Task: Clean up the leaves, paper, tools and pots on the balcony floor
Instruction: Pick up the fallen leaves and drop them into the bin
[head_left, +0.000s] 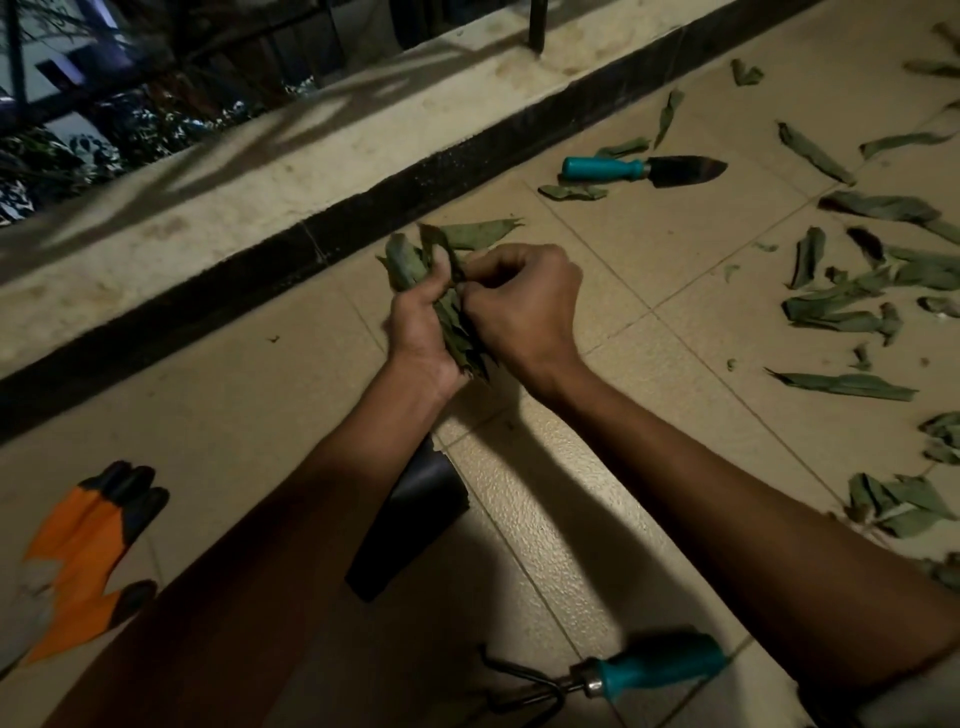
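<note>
— Green, dry bundle of leaves (447, 306), clutched in left hand (421, 332) above tiled balcony floor (597, 249); right hand (524, 306) curled, pinching more into it.

— Best done how?

— Probably squeezing stems together, then gathering scattered leaves (841, 306) further right. Thin, curled, brittle. Teal-handled trowel (644, 169) and hand rake (613, 675) lying untouched.
</note>
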